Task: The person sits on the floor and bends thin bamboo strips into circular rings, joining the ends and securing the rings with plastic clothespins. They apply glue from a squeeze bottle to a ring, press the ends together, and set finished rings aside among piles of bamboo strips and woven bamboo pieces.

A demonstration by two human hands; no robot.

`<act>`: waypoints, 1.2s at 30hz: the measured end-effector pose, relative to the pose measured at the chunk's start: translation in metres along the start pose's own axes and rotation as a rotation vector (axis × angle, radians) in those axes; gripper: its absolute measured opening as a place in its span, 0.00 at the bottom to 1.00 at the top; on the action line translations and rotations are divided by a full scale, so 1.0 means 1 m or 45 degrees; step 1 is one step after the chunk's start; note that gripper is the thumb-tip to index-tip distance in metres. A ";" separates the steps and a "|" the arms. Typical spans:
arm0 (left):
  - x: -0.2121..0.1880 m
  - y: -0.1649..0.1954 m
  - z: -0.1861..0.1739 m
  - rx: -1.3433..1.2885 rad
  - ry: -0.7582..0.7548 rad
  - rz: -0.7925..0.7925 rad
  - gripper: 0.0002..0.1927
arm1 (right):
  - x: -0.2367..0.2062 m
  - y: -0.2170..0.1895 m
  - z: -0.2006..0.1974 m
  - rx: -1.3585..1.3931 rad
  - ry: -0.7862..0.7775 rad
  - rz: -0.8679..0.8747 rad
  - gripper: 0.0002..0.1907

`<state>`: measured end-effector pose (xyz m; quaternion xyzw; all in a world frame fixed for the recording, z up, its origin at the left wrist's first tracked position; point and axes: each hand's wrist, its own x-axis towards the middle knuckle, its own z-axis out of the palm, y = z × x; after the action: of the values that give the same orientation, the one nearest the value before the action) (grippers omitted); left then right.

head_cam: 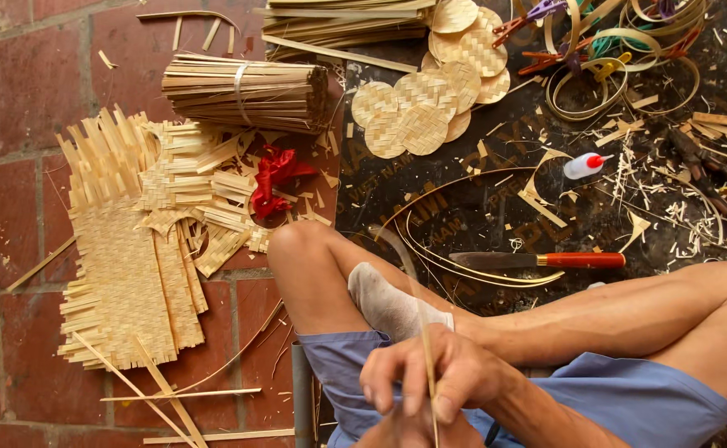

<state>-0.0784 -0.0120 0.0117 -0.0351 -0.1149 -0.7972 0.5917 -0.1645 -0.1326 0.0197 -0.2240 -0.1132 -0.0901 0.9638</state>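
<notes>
Judging from the pale woven bamboo mat (127, 274) on the floor and the round woven bamboo discs (430, 91), much weaving is done. My right hand (438, 377) pinches a thin, slightly curved bamboo strip (421, 332) above my lap; left hand (405, 431) fingers: cannot tell.

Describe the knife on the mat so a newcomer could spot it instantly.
Start at the dark mat covering the right half of the floor, littered with bamboo shavings. Just above the person's bent leg lies the knife, flat and pointing left. Its glossy red handle and dark blade set it apart from the pale strips around it.
</notes>
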 end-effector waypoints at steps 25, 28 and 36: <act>-0.032 0.042 -0.076 0.282 1.267 0.774 0.31 | -0.036 -0.110 -0.170 -3.151 0.581 0.785 0.06; -0.030 0.046 -0.076 0.279 1.280 0.758 0.31 | -0.012 -0.132 -0.205 -3.382 0.611 0.836 0.03; -0.029 0.051 -0.060 0.208 1.257 0.781 0.31 | 0.002 -0.156 -0.154 -2.299 1.252 0.679 0.11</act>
<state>-0.0167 -0.0126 -0.0453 0.3544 0.1287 -0.5001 0.7796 -0.1702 -0.3402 -0.0504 -0.8131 0.4504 -0.0072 0.3688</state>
